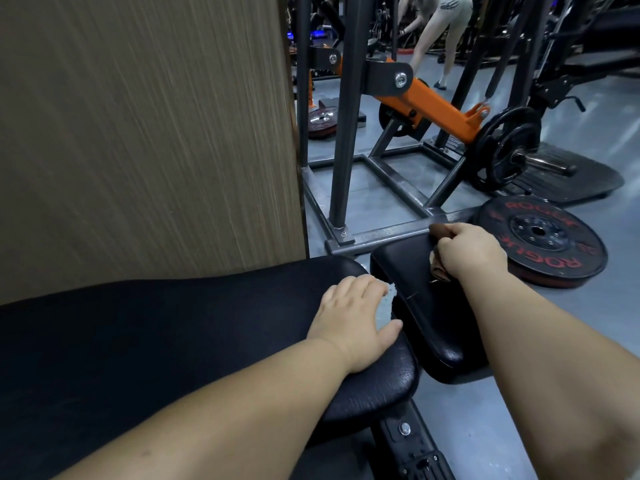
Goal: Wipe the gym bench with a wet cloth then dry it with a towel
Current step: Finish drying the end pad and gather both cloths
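A black padded gym bench fills the lower part of the view: a long back pad and a smaller seat pad to its right. My left hand rests flat on the end of the back pad, near the gap between the pads. My right hand grips a bunched brown cloth against the far end of the seat pad. Most of the cloth is hidden under my fingers. A torn patch in the back pad's edge shows pale padding beside my left fingers.
A wood-grain panel stands close on the left. Beyond the bench are a grey steel machine frame, an orange lever arm loaded with a black plate, and a black and red weight plate on the grey floor. A person bends over at the far back.
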Motion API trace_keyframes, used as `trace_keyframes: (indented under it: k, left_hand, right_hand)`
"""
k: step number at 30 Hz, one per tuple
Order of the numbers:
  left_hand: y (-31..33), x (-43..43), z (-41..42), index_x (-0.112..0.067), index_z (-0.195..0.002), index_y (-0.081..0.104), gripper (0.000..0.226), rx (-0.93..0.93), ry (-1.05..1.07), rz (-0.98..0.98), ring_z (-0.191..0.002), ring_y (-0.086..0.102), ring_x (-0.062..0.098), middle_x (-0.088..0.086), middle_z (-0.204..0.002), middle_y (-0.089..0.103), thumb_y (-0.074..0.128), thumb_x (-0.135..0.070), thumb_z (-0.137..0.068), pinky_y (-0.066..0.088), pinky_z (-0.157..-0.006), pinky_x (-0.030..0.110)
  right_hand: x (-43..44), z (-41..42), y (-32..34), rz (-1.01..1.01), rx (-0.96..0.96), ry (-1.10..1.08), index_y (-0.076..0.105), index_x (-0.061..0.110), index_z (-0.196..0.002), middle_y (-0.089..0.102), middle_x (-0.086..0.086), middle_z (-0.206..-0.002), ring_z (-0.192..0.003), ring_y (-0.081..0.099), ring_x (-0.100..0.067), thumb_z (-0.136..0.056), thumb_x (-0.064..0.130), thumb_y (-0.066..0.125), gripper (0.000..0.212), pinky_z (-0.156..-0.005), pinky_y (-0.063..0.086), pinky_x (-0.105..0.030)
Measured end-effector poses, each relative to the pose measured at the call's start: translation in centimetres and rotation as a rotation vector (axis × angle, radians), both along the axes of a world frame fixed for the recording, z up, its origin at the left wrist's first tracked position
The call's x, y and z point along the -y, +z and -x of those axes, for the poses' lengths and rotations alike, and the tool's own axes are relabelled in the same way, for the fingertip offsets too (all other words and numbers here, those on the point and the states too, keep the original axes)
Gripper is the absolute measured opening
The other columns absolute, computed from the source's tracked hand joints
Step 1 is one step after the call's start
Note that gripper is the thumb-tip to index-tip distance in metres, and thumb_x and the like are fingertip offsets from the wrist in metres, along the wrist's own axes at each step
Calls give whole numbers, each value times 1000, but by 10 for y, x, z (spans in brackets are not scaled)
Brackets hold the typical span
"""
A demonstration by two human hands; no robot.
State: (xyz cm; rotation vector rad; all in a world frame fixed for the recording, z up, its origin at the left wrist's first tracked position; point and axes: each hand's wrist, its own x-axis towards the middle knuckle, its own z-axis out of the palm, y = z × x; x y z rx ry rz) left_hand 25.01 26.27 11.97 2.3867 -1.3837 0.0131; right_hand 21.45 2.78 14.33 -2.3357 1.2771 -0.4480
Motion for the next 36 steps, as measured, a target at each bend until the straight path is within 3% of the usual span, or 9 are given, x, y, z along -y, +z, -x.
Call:
trace_keyframes:
  k: [10,19,22,24,26,29,31,33,36]
  left_hand:
    - [7,-1,9,-20,-110,48,25,3,115,8,-108,42,18,-6,-114,44,48,-36,-91,26,-102,29]
    - [40,1,28,-11,-110,52,19,58,152,-238,-100,51,26,7,-112,54,46,-10,-92,36,-72,31]
    - [46,-9,34,-11,-108,52,16,-121,257,-153,-93,53,24,6,-109,56,44,-16,-96,36,-70,31]
    - [51,-15,43,-11,-104,53,16,-385,387,9,-85,53,23,5,-102,58,44,-19,-96,37,-66,31]
    - [57,-16,56,-11,-96,56,15,-628,450,164,-77,55,22,4,-91,59,44,-19,-93,43,-60,33]
    - [70,-17,76,-13,-88,57,14,-843,478,343,-66,53,20,3,-82,59,46,-22,-90,48,-58,33]
    - [81,-17,86,-16,-96,58,14,-855,440,396,-71,57,21,4,-89,62,47,-24,-92,46,-61,29]
    - [91,-17,93,-17,-98,56,12,-769,355,410,-81,61,25,4,-92,63,48,-25,-93,48,-69,32]
    - [106,-18,106,-20,-93,56,9,-688,225,370,-88,61,24,1,-92,65,52,-27,-92,49,-77,32]
  right_hand:
    - [-30,87,-8,54,-42,-82,53,34,-134,42,9,-148,-132,40,-24,-85,26,47,51,-103,36,-39]
    - [-101,141,-22,80,20,12,56,25,-134,41,4,-150,-132,39,-25,-82,11,51,54,-108,35,-38]
    - [-116,149,-14,63,18,118,59,22,-132,45,2,-146,-127,42,-27,-83,4,48,53,-108,31,-29]
    - [-120,153,-3,-120,115,87,65,29,-124,53,4,-139,-125,48,-23,-83,2,46,53,-105,34,-27]
    - [-126,156,11,-425,401,4,69,40,-109,65,2,-124,-111,60,-23,-79,0,43,56,-95,46,-33]
    - [-139,158,23,-910,952,-94,69,22,-113,72,-9,-105,-94,68,-31,-76,-8,34,59,-81,55,-42]
    - [-149,157,28,-1123,1154,-137,65,12,-116,69,-17,-102,-86,65,-39,-72,-7,35,56,-66,57,-42]
    - [-159,155,33,-1224,1183,-169,61,6,-108,62,-20,-92,-71,59,-34,-64,2,43,48,-52,51,-34]
    - [-174,149,46,-1339,1210,-239,53,7,-86,53,-15,-78,-60,55,-27,-56,9,48,30,-52,47,-29]
